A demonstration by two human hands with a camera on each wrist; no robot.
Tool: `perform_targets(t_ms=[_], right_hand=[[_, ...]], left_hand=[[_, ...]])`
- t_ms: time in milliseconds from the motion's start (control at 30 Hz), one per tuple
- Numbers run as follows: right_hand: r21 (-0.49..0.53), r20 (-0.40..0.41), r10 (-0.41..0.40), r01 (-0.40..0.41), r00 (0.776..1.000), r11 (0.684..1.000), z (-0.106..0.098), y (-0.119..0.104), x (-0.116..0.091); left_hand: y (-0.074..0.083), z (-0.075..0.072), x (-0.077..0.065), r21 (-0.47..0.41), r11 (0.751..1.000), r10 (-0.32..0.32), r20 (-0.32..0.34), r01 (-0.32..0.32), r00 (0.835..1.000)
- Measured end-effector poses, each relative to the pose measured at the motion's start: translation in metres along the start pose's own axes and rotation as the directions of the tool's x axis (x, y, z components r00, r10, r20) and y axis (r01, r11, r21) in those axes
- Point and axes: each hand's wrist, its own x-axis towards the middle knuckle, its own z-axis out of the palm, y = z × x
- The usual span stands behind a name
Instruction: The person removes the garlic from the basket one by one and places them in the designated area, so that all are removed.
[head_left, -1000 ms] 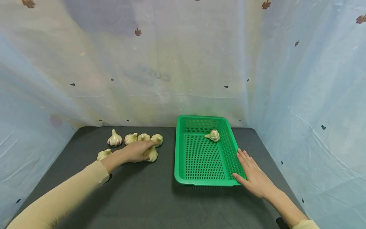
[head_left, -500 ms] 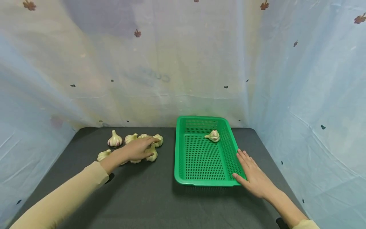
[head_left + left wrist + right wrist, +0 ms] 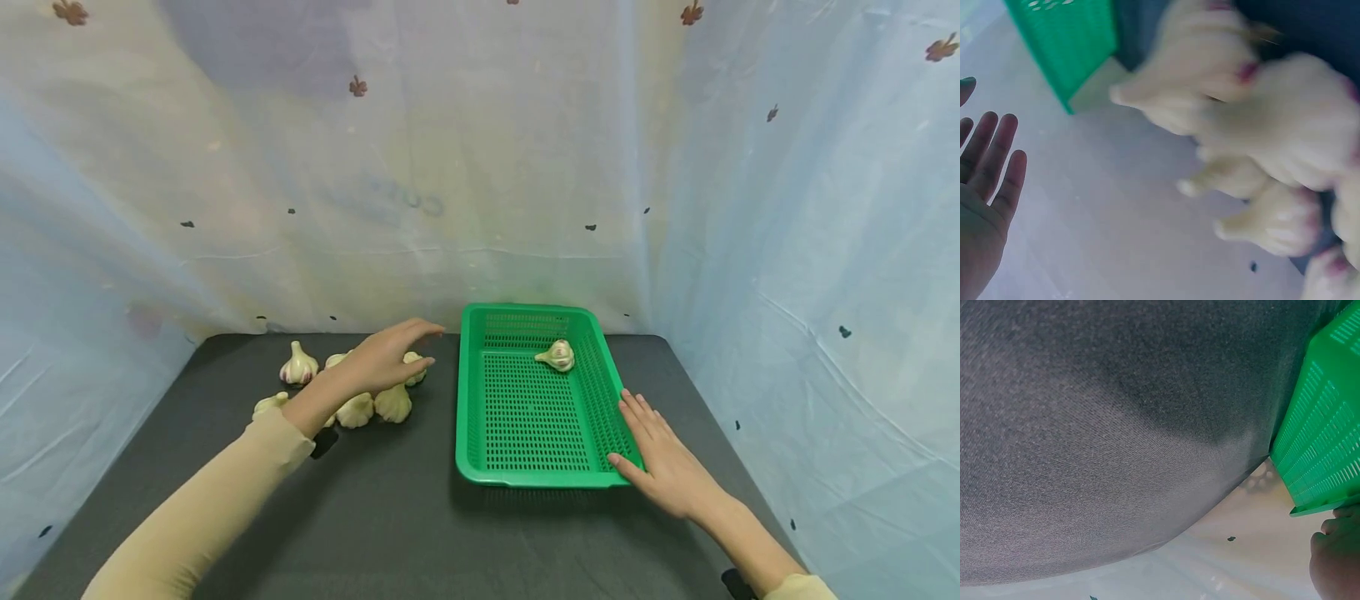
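My left hand (image 3: 386, 357) hovers over a group of garlic bulbs on the left of the table, thumb and fingers extended and apart. Its palm (image 3: 982, 231) holds nothing in the left wrist view. Under and around it lie several pale bulbs, among them a front garlic bulb (image 3: 393, 403), another beside it (image 3: 356, 412) and a purple-tinged one (image 3: 298, 364) behind. The hand and wrist hide parts of some bulbs. My right hand (image 3: 663, 462) rests with straight fingers on the right rim of a green perforated basket (image 3: 468, 408). One garlic bulb (image 3: 557, 356) lies inside, toward the back right.
A dark table (image 3: 420, 533) carries everything, with the basket right of centre. Pale plastic sheeting (image 3: 480, 167) with small leaf-like marks closes off the back and both sides. The basket wall (image 3: 1329, 437) fills the right of the right wrist view.
My left hand has risen from the front right bulb and shifted right, its fingers spreading. That bulb stays on the table. The right hand and basket have kept their places.
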Motion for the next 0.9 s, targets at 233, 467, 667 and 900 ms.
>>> perform_targets(t_ms=[233, 467, 667, 900], right_hand=[[0.007, -0.001, 0.001, -0.001, 1.000, 1.000, -0.001, -0.001, -0.001], [0.000, -0.008, 0.001, -0.001, 1.000, 1.000, -0.001, -0.001, -0.001], [0.000, 0.011, 0.010, -0.010, 1.000, 1.000, 0.000, 0.000, 0.000], [0.009, 0.025, 0.025, -0.025, 0.999, 1.000, -0.001, -0.001, 0.001]], left_hand=[[0.022, 0.000, 0.035, -0.068, 0.995, 0.066, -0.068, -0.071, 0.996], [0.042, 0.010, 0.071, -0.101, 0.987, 0.121, -0.065, -0.127, 0.991], [0.060, 0.019, 0.100, -0.152, 0.979, 0.132, -0.022, -0.134, 0.991], [0.075, 0.037, 0.136, -0.196, 0.972, 0.132, 0.017, -0.127, 0.991]])
